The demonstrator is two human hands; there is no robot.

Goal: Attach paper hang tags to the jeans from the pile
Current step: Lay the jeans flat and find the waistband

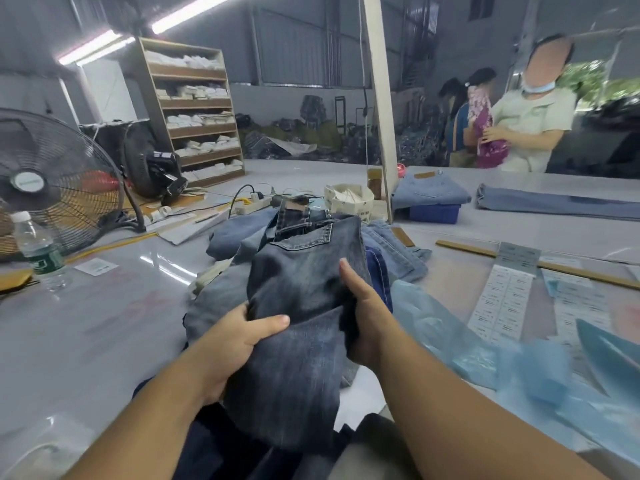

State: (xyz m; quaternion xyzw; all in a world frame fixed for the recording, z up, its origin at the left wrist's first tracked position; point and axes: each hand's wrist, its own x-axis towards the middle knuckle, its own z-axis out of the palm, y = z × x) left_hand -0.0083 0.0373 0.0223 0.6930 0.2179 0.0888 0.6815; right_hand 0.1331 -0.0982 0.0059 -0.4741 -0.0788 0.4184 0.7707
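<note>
A dark grey-blue pair of jeans is lifted above the pile of jeans in the middle of the table. My left hand grips its lower left fold, thumb lying on top of the cloth. My right hand grips the right edge, thumb pointing up against the denim. The waistband with a back pocket faces away from me. A white basket of paper tags stands behind the pile. Sheets of printed labels lie to the right.
A water bottle and a black fan stand at the left. A power strip lies behind the pile. Folded light jeans sit on a blue box by a white post. Blue plastic bags lie right. People stand far right.
</note>
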